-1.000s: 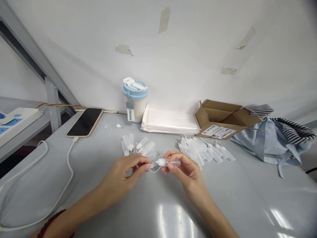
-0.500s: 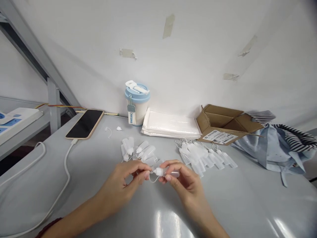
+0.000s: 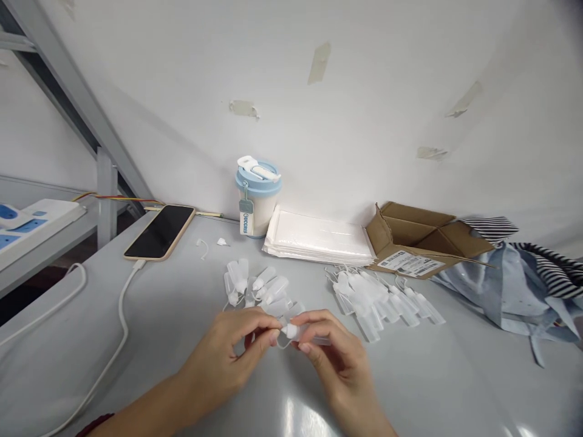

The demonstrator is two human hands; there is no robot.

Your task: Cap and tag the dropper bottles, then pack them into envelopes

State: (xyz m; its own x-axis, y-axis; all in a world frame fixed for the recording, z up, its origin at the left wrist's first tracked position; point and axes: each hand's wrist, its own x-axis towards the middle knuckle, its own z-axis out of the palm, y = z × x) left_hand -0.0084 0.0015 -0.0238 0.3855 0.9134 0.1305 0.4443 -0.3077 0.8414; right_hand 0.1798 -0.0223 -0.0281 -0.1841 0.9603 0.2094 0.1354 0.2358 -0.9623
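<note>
A small translucent dropper bottle (image 3: 291, 331) lies sideways above the table, its pointed nozzle facing left. My right hand (image 3: 339, 358) is closed round the bottle's body. At the nozzle tip, my left hand (image 3: 241, 346) pinches the bottle's small cap, mostly hidden by the fingertips. A thin white strap (image 3: 285, 346) loops from the bottle's neck to those fingers. Just beyond my left hand lies a loose group of similar bottles (image 3: 273, 288). Farther right is a larger pile of bottles (image 3: 364, 294) with thin straps.
On the grey table (image 3: 164, 321) lie a phone (image 3: 160, 232) with a white cable (image 3: 122, 303) and two tiny white pieces. Along the wall stand a blue-lidded cup (image 3: 259, 200), a stack of white padded mailers (image 3: 321, 237), an open carton (image 3: 410, 243) and a light blue cloth bag (image 3: 492, 291).
The view has tilted up slightly, so everything sits lower in the picture. Both hands keep their hold, and the left fingers are slightly closer to the nozzle.
</note>
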